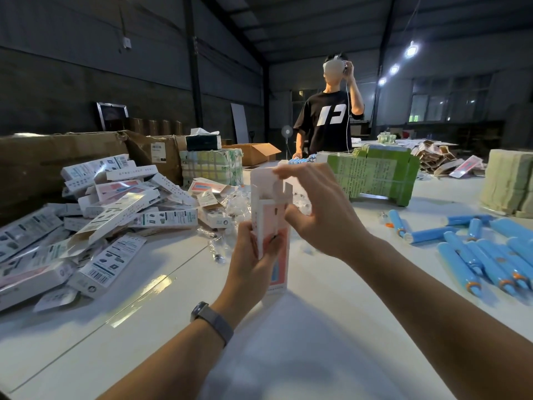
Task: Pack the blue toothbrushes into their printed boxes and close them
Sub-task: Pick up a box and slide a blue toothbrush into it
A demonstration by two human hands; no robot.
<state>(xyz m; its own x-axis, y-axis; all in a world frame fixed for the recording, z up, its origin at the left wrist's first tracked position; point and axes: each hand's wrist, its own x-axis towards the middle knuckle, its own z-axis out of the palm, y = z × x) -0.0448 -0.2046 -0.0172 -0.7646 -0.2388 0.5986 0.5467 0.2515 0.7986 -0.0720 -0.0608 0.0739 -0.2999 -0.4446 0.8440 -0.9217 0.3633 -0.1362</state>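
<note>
I hold a tall printed box (269,215), white with pink panels, upright at the centre with its foot on the white table (317,327). My left hand (253,261) grips its lower half from the left. My right hand (320,203) is at the box's open top, thumb against the side and fingers curled over the raised top flap. Whether a toothbrush is inside is hidden. Several blue toothbrushes (484,255) with orange collars lie loose on the table at the right.
A heap of printed boxes (101,215) covers the left of the table, with brown cartons (57,157) behind. Clear plastic wrappers (230,203) lie behind the box. Green bundled stacks (375,174) stand at the back. A person (328,116) stands across the table.
</note>
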